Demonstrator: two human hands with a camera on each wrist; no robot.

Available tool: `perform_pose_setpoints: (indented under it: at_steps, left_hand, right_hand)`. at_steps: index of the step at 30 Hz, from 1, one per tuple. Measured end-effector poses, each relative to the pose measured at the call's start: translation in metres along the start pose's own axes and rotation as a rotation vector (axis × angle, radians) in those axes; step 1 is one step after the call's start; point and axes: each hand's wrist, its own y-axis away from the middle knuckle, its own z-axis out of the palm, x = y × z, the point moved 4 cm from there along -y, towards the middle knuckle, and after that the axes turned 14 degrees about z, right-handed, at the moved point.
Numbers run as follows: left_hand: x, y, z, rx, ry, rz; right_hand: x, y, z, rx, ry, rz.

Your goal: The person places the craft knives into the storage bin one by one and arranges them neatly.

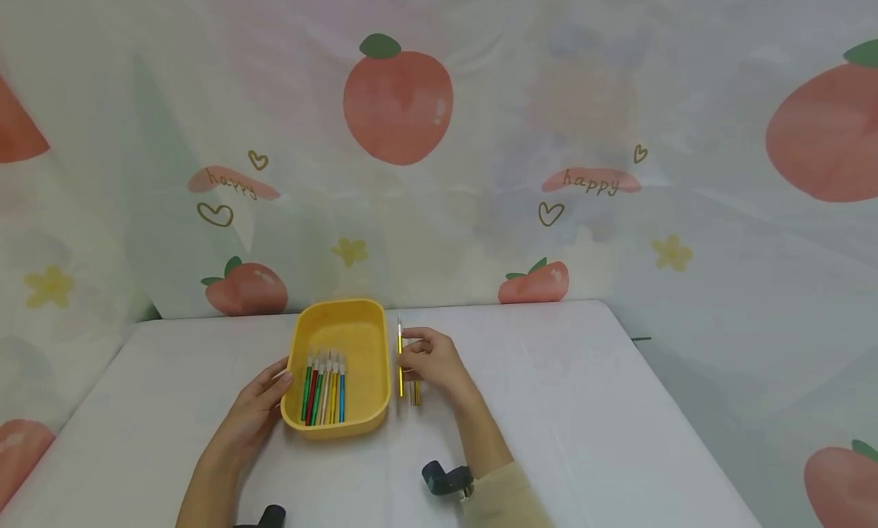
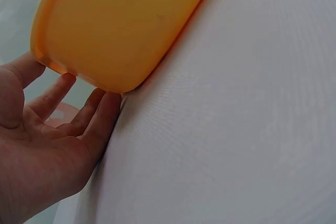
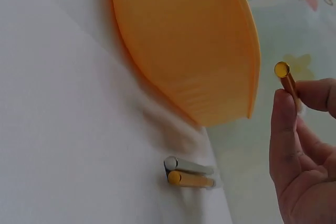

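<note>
A yellow plastic tray [image 1: 373, 315] holds a row of slim coloured pen-like sticks [image 1: 322, 395] with pale tips. At its left side my left hand [image 1: 252, 410] grips the edge. The left wrist view shows that hand [image 2: 58, 135] with the thumb at the rim and bent fingers against the outer wall. Just right of the tray, my right hand [image 1: 435, 364] pinches a gold pen-like stick [image 1: 401, 353] upright between thumb and fingers. In the right wrist view its round end [image 3: 282, 70] faces the camera.
Two more sticks, one silver [image 3: 189, 165] and one gold [image 3: 191, 180], lie side by side on the white-covered table [image 1: 583, 406], below the right hand. A patterned cloth backdrop [image 1: 480, 231] hangs behind the table's far edge.
</note>
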Motion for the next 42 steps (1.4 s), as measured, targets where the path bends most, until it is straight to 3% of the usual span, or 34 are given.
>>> perform_pose_setpoints:
  at_steps: [5,11,20,27,37,42]
  left_hand:
    - [0.000,-0.001,0.000,0.001,0.005,-0.010]
    - [0.000,0.000,-0.001,-0.012,0.007,-0.013]
    - [0.001,-0.001,0.001,-0.013,0.002,-0.004]
    - [0.000,-0.001,-0.001,-0.012,-0.009,-0.011]
    - [0.003,-0.004,-0.003,-0.028,0.003,-0.003]
    - [0.000,-0.005,-0.003,-0.018,0.004,-0.002]
  right_hand:
    - [-0.008,0.007,0.014,-0.018,-0.058,-0.027]
    - [-0.008,0.010,0.027,-0.010,-0.055,-0.033]
    - [-0.009,0.013,0.037,0.074,0.051,-0.107]
    - [-0.016,0.018,0.049,0.096,0.158,-0.136]
    - [-0.026,0.018,0.070,0.211,0.510,-0.132]
    - [-0.025,0.013,0.084,0.214,0.681,-0.108]
